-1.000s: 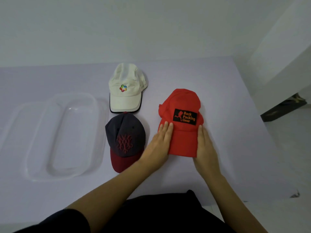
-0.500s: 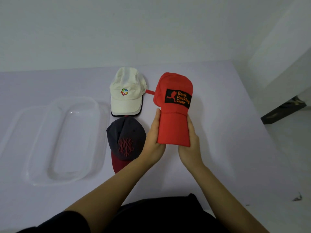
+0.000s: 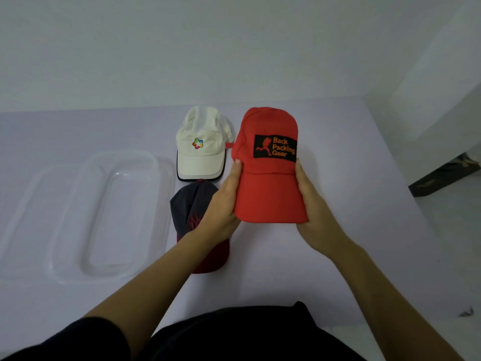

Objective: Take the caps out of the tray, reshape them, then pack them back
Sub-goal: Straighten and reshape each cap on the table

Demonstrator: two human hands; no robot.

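My left hand [image 3: 223,204] and right hand [image 3: 316,212] grip the brim of a red cap [image 3: 268,168], held above the table [image 3: 351,230]. A white cap [image 3: 201,144] and a dark cap [image 3: 192,204] lie beside the clear tray [image 3: 65,259], which holds nothing.

The left hand [image 3: 221,212] and forearm cover much of the dark cap [image 3: 191,204]; the clear tray [image 3: 33,204] runs off the frame's left edge.

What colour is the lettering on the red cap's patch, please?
Orange, on a black patch, shown best in the head view.
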